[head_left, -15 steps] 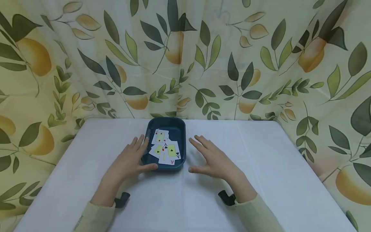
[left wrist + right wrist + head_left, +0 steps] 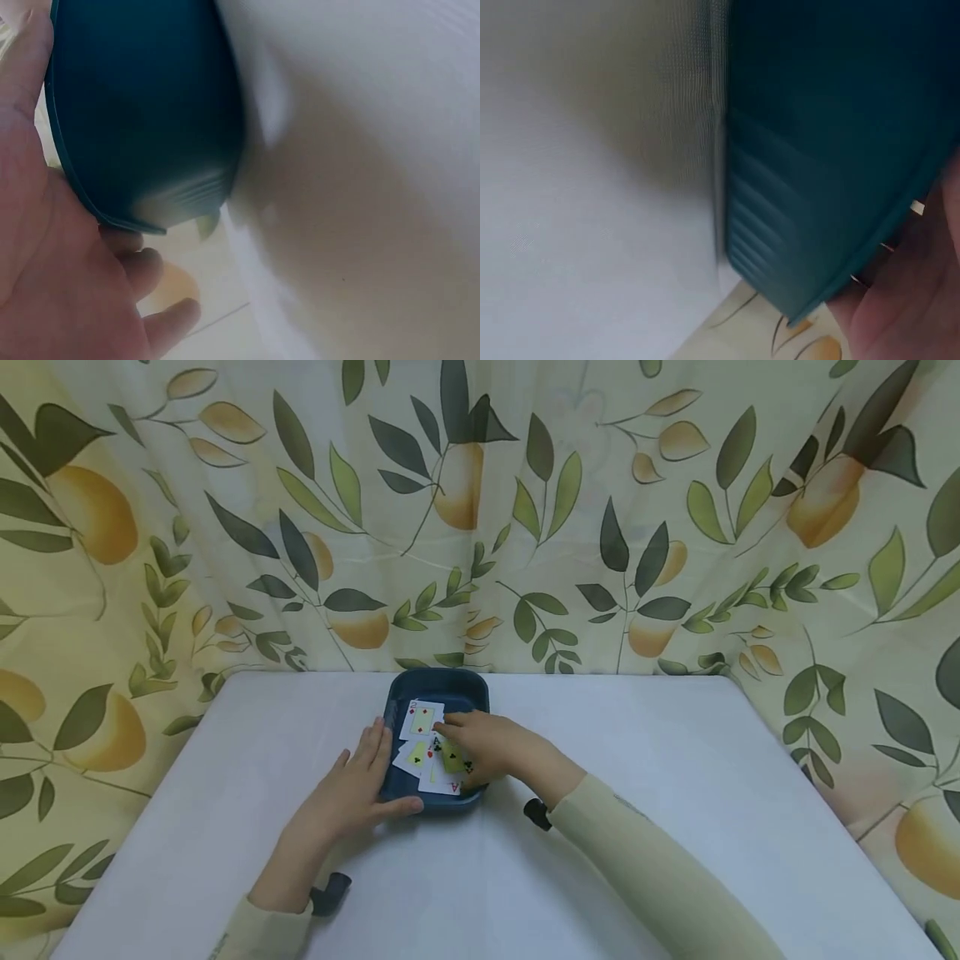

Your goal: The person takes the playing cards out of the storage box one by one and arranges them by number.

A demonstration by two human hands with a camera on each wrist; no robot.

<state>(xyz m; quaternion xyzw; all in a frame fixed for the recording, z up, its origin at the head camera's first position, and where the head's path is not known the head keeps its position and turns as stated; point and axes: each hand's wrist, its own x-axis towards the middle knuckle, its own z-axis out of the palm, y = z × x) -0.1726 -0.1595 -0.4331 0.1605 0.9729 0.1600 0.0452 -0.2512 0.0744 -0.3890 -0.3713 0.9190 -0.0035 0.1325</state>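
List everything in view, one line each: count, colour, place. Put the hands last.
tray: one, dark blue, middle of the table toward its far edge.
playing cards: several, white with yellow-green centres and red or black pips, lying loose and overlapping inside the tray; exact count unclear.
table: one, white, filling the lower half of the head view.
curtain: one, cream with green leaves and yellow fruit, hanging behind and beside the table.
left hand: one, resting against the tray's left side, thumb along the near rim.
right hand: one, reaching into the tray, fingers on the cards.
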